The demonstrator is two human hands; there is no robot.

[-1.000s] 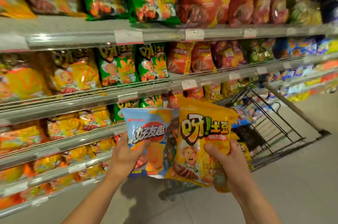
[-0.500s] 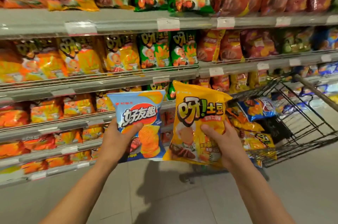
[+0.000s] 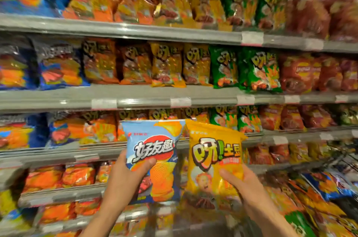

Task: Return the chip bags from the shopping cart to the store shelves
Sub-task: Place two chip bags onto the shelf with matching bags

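My left hand [image 3: 126,180] grips a light-blue chip bag [image 3: 155,151] by its lower left side, thumb across the front. My right hand [image 3: 246,186] holds a yellow chip bag [image 3: 211,151] by its lower right part. Both bags stand upright side by side in front of the store shelves [image 3: 135,97]. Matching yellow bags [image 3: 166,64] stand on the second shelf from the top, dark-blue bags [image 3: 58,66] to their left. The shopping cart [image 3: 319,194] with more chip bags shows at the lower right, its frame mostly hidden.
Green bags [image 3: 259,70] and red bags [image 3: 298,74] fill the shelves to the right. Orange bags [image 3: 77,176] line the lower shelves at the left. Price-tag strips [image 3: 180,102] run along the grey shelf edges. The view is blurred.
My view has swung up and left, closer to the shelves; the floor is out of sight and the cart has slid to the lower right corner. Both hands still hold their bags, raised slightly.
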